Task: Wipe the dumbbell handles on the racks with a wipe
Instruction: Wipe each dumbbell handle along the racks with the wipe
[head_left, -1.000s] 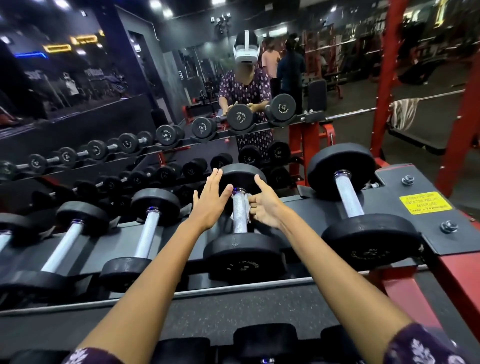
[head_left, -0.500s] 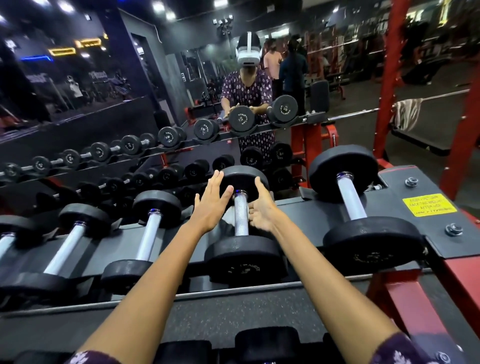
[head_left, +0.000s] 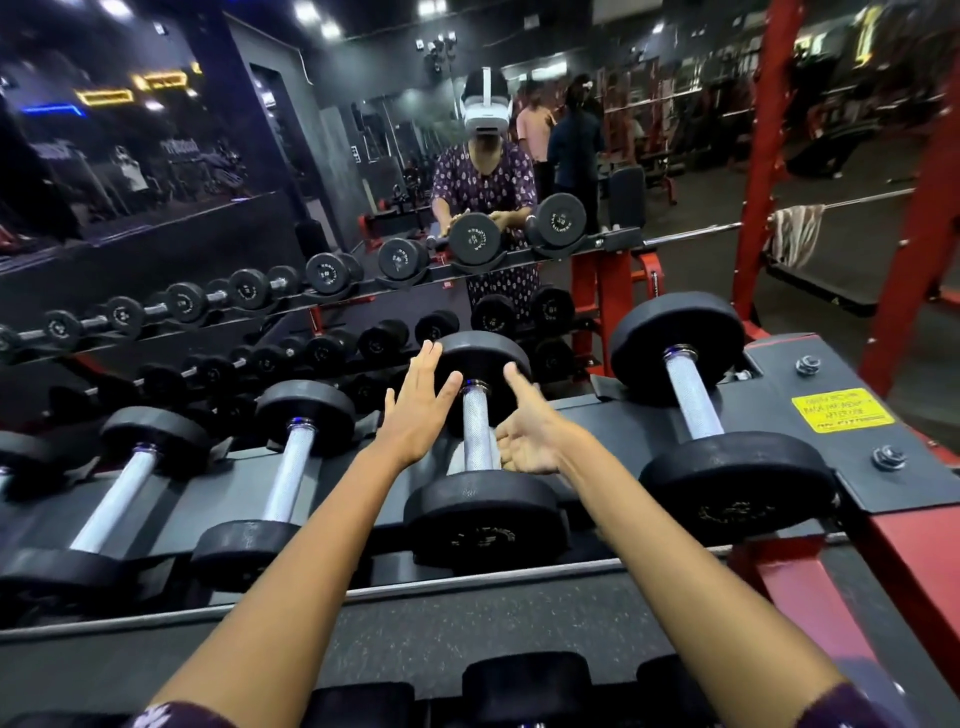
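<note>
Both arms reach forward over the top tier of the dumbbell rack (head_left: 613, 415) toward one dumbbell (head_left: 480, 457), the second from the rack's right end. Its knurled steel handle (head_left: 477, 434) runs away from the camera, leaning slightly left at the far end, with one black head near and the other far, so the long axis lies front to back across the tier. The left hand (head_left: 418, 410) sits just left of the handle, palm flat and turned down, fingers (head_left: 427, 364) straight and spread wide, reaching onto the far head; the thumb points toward the handle's far collar and holds nothing. The right hand (head_left: 530, 434) is just right of the handle, thumb raised toward the far head, palm turned inward, and its fingers curl loosely against the handle's near part without closing round it. A pale patch shows low beside the handle between the two hands; whether it is a wipe I cannot tell.

The rack carries a row of such dumbbells lying parallel in their cradles: a larger dumbbell (head_left: 696, 410) to the right and smaller dumbbells (head_left: 283, 473) to the left. A yellow label (head_left: 841, 410) is stuck on the rack's dark end plate. More black dumbbell heads show on the lower tier (head_left: 524, 686) at the bottom edge. A mirror (head_left: 311, 182) behind the rack reflects the person and the rows.
</note>
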